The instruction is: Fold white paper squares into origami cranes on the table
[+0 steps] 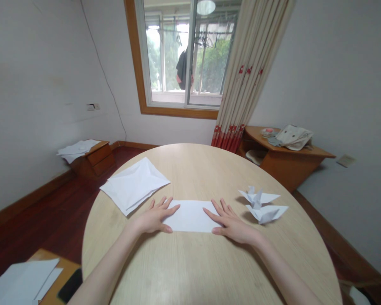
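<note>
Folded paper (190, 215) lies flat on the table (190, 271), pinned at both ends. Our left hand (155, 217) presses its left end, open and grasping nothing; our right hand (231, 222) likewise presses the right end. We seem to be flattening a crease; any further fold calls for matched edges.

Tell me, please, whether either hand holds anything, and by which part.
Nothing is gripped: the left hand and right hand lie flat on opposite ends of the paper.

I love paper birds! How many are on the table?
2. One bird sits far right on the table; the other bird just nearer, beside the right hand. None seems hidden.
</note>
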The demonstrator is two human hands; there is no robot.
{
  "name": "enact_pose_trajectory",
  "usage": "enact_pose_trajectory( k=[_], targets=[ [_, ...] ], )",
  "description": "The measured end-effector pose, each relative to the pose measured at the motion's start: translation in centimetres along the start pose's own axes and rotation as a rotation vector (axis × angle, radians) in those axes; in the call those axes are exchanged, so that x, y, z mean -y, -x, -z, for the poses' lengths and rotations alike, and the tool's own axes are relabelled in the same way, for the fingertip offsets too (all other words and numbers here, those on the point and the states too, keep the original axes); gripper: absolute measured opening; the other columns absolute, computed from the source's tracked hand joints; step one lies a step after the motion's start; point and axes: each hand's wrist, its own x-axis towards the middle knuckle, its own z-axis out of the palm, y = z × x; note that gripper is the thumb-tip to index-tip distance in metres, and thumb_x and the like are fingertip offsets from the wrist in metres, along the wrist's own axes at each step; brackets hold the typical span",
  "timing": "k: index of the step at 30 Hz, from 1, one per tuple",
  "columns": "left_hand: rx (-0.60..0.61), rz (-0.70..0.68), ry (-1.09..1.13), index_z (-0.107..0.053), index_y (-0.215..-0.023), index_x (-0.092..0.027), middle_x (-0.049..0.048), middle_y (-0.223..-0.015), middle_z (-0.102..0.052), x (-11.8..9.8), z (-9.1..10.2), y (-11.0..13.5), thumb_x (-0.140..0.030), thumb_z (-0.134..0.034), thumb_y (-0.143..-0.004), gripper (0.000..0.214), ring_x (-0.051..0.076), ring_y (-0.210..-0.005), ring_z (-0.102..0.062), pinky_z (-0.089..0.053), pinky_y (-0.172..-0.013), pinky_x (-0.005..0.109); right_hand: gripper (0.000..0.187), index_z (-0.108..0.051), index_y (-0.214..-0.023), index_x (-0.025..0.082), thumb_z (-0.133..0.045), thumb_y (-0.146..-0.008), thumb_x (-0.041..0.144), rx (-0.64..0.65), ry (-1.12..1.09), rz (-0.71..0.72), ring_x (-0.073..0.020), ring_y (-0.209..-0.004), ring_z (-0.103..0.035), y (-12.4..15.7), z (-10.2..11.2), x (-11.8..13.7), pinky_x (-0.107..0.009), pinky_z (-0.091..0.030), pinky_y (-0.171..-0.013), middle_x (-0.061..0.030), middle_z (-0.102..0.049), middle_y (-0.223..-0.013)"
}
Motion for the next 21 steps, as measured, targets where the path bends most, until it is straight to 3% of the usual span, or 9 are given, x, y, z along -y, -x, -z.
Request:
enact_pose_trajectory(
  k=[7, 12, 16, 21],
  targets=[
    [-0.051, -0.005, -0.007, -0.021, -0.148, -0.031, 0.0133, -0.155, -0.001, 1.1, 0.0, 0.0, -0.048, -0.068, -0.076, 0.087, 0.034, -0.141, 0.002, -0.005, -0.109, 0.060, 0.073, -0.020, -0.145, 0.040, -0.062, -0.086, 0.037, -0.032, 0.012, -0.016, -0.0345, -0.136, 0.015, 0.1, 0.1, -1.5, -0.061, -0.006, -0.111, -0.0019, 0.004, -0.155],
    [-0.051, 0.022, -0.011, -0.021, -0.148, -0.026, 0.0148, -0.155, -0.004, 0.8, 0.2, 0.2, -0.046, -0.071, -0.073, 0.092, 0.034, -0.142, 0.000, -0.004, -0.110, 0.059, 0.075, -0.020, -0.146, 0.037, -0.062, -0.085, 0.034, -0.016, 0.012, -0.060, -0.0338, -0.137, 0.013, 0.1, 0.3, -0.8, -0.061, -0.004, -0.111, -0.0046, 0.000, -0.155],
    [-0.132, 0.013, -0.046, -0.022, -0.148, -0.026, 0.0149, -0.155, -0.013, 0.8, 0.1, 0.3, -0.050, -0.071, -0.071, 0.094, 0.036, -0.142, -0.003, -0.002, -0.109, 0.060, 0.075, -0.022, -0.146, 0.037, -0.062, -0.083, 0.032, -0.084, 0.025, -0.057, -0.0335, -0.139, 0.008, 0.3, 0.2, -0.2, -0.062, -0.005, -0.111, -0.0053, -0.007, -0.155],
    [-0.183, -0.018, -0.060, -0.024, -0.147, -0.026, 0.0165, -0.153, -0.022, 0.8, 0.2, 0.3, -0.056, -0.074, -0.066, 0.100, 0.036, -0.142, -0.010, 0.003, -0.108, 0.061, 0.078, -0.023, -0.148, 0.027, -0.061, -0.082, 0.039, -0.139, 0.025, -0.045, -0.0325, -0.141, -0.001, 0.2, 0.0, 0.1, -0.059, -0.008, -0.112, -0.0101, -0.015, -0.154]
  ],
)
